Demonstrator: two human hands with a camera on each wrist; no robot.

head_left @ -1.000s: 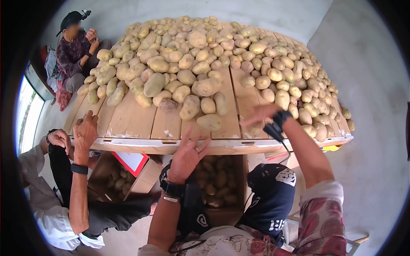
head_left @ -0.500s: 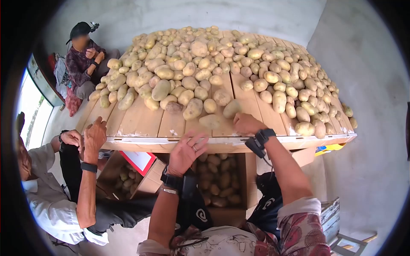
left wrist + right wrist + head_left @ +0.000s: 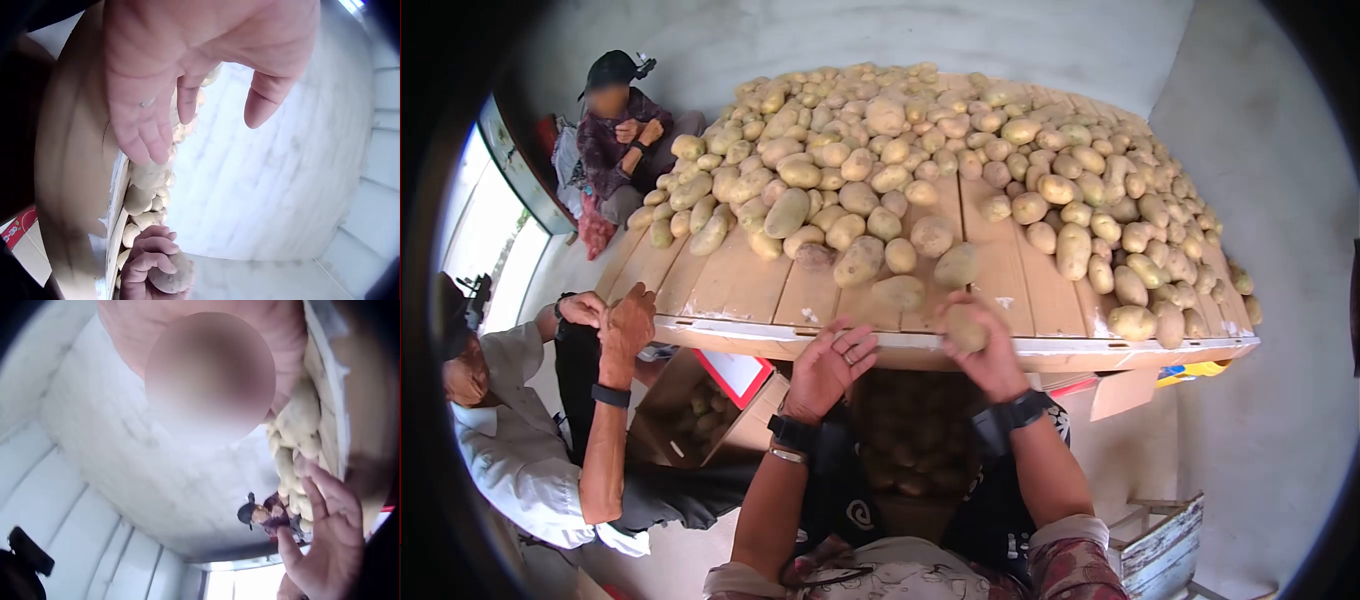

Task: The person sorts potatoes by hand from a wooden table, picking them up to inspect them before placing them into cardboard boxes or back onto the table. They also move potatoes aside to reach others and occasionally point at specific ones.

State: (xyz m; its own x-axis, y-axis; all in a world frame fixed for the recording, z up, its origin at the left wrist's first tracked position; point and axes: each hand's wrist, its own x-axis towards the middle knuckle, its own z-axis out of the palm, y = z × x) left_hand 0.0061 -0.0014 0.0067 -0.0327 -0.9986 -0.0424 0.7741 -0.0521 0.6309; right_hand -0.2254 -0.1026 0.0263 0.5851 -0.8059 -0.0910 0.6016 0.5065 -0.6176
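My right hand grips a potato just above the table's front edge. The left wrist view also shows that potato, with curled fingers around it. Opposite it, my left hand is held palm up at the same edge, fingers spread and nothing in them. A single potato lies on the boards just beyond the left hand, and another potato is close behind the right. In the right wrist view a blurred disc covers most of the right palm.
Many potatoes are heaped across the slatted table. Under it, between the knees, stands a shaded box of potatoes; another cardboard box is at left. One person sits at left, another at the far corner. A stool stands at right.
My right hand first reached over the table, then came down onto a potato near the front edge and has brought it back toward the left hand. The left hand has turned palm up.
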